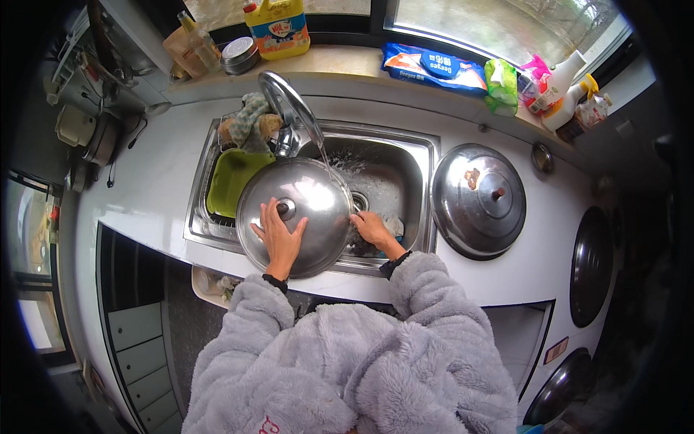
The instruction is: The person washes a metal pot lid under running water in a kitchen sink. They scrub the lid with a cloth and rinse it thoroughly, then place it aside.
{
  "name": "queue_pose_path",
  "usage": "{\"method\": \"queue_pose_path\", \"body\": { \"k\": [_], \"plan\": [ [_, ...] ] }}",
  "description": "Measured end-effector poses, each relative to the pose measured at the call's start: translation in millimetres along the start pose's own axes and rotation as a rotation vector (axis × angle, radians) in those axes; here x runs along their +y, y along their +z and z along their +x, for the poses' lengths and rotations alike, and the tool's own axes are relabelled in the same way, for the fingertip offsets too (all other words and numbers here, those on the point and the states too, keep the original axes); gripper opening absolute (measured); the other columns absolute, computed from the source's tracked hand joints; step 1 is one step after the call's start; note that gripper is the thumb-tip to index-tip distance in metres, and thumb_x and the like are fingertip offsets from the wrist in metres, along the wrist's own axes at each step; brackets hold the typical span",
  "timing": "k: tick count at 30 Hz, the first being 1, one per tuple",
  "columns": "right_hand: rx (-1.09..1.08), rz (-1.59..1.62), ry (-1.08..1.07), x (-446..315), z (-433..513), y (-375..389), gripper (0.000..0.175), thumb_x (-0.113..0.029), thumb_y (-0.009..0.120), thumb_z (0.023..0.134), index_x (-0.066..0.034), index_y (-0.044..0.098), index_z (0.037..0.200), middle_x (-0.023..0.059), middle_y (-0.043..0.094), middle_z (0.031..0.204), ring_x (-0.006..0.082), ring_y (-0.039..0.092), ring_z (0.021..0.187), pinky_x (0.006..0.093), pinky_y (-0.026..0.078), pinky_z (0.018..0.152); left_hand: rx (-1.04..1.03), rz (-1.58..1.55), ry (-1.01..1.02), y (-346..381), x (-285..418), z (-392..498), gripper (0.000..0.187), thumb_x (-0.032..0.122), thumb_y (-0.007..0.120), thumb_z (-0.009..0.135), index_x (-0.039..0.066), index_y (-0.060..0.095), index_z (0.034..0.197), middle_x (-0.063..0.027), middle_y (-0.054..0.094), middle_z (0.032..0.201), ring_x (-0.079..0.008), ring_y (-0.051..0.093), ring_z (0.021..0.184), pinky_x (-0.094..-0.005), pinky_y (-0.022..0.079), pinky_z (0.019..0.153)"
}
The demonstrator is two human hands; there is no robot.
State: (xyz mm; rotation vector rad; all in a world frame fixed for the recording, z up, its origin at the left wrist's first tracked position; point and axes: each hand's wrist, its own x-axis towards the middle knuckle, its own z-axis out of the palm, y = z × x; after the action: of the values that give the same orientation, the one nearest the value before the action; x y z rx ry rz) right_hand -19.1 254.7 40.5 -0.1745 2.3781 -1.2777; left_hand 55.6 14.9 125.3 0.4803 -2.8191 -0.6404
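Note:
A round steel pot lid [317,228] lies tilted across the left part of the steel sink [404,157]. Water runs from the curved chrome faucet [293,97] onto its upper right edge and splashes into the basin. My left hand [279,236] rests on the lid with fingers spread, just beside its dark knob [283,208]. At the lid's right rim, my right hand [373,229] grips the edge over the basin. Under the lid's left side shows a green plastic basket [233,184]. A crumpled whitish cloth [394,224] lies in the basin, partly hidden behind my right hand.
Right of the sink, a larger steel lid [477,200] sits on the white counter [520,266]. A checked cloth [252,125] hangs behind the green basket. Along the windowsill stand a yellow detergent jug [276,32], a wipes pack [434,68] and several bottles.

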Motion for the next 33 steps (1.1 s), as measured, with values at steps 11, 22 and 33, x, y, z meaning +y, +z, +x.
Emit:
{"method": "queue_pose_path", "body": {
  "k": [11, 22, 33],
  "plan": [
    [0.166, 0.299, 0.077, -1.6, -21.3, 8.9, 0.026, -0.021, 0.066, 0.096, 0.0015, 0.065, 0.108, 0.0113, 0.070, 0.094, 0.0149, 0.063, 0.083, 0.0298, 0.050, 0.074, 0.117, 0.058, 0.115, 8.6, -11.8, -6.3, 0.082, 0.052, 0.070, 0.084, 0.007, 0.037, 0.145, -0.0056, 0.038, 0.154, -0.0313, 0.024, 0.149, -0.0692, 0.006, 0.115],
    [0.423, -0.064, -0.085, -28.1, -60.1, 27.5, 0.031, -0.028, 0.073, 0.091, 0.0025, 0.070, 0.089, 0.0136, 0.070, 0.076, 0.0197, 0.065, 0.068, 0.0348, 0.050, 0.064, 0.099, 0.048, 0.102, 4.8, -11.8, -3.6, 0.082, 0.053, 0.070, 0.083, 0.007, 0.039, 0.144, -0.0049, 0.038, 0.153, -0.0293, 0.025, 0.149, -0.0682, 0.005, 0.115],
    [0.621, 0.229, 0.101, -24.8, -58.3, 41.4, 0.024, -0.023, 0.073, 0.090, 0.0011, 0.072, 0.091, 0.0064, 0.068, 0.069, 0.0111, 0.058, 0.062, 0.0291, 0.047, 0.060, 0.093, 0.046, 0.116, 3.5, -13.4, -1.8, 0.082, 0.052, 0.071, 0.083, 0.007, 0.040, 0.144, -0.0054, 0.040, 0.152, -0.0297, 0.027, 0.148, -0.0679, 0.006, 0.116]
  ]
}}
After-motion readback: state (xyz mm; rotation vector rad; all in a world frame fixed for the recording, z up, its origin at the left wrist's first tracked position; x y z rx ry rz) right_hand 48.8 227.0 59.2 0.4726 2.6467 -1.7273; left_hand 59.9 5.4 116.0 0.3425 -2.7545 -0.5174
